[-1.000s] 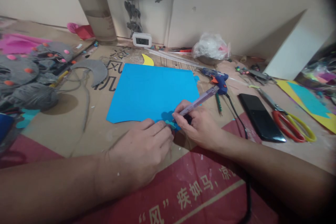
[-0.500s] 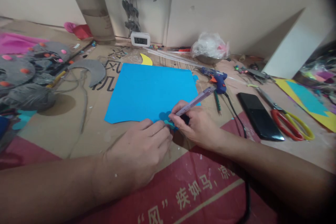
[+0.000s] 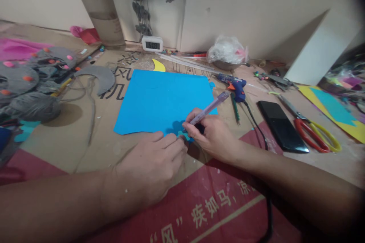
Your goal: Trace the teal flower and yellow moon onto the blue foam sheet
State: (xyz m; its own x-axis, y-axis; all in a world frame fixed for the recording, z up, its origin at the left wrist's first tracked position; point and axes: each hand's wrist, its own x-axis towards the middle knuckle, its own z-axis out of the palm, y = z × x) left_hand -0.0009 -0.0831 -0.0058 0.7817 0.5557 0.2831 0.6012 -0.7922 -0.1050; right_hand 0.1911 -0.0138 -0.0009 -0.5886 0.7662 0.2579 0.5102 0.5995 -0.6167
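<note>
The right hand (image 3: 212, 134) is closed around a pale purple pen (image 3: 209, 108), fingers pinched low on the barrel; the pen slants up and to the right, and its tip meets the near edge of a blue sheet (image 3: 162, 98), though the exact contact is hidden by the fingertips. The left hand (image 3: 151, 169) lies just left of it with its fingers curled together, their tips pressing down on a small teal cut-out (image 3: 181, 134) at that same near edge (whether they pinch it or only hold it flat cannot be told); the two hands are almost touching. The blue sheet lies flat on brown cardboard (image 3: 94, 136) in the middle of the scene, and a red banner with white characters (image 3: 205, 209) covers the near part under both forearms.

Right of the sheet lie a green pencil (image 3: 235, 108) and a blue glue gun (image 3: 234, 83), its black cord running toward the near side; further right a black phone (image 3: 281, 126) lies face up, then scissors with red and yellow handles (image 3: 312, 131). At the far wall stand a small white clock (image 3: 152, 43) and a metal bowl holding a plastic bag (image 3: 228, 52); to the left sit grey felt shapes with orange dots (image 3: 31, 79); a yellow sheet with a teal piece (image 3: 333, 112) lies at the far right.
</note>
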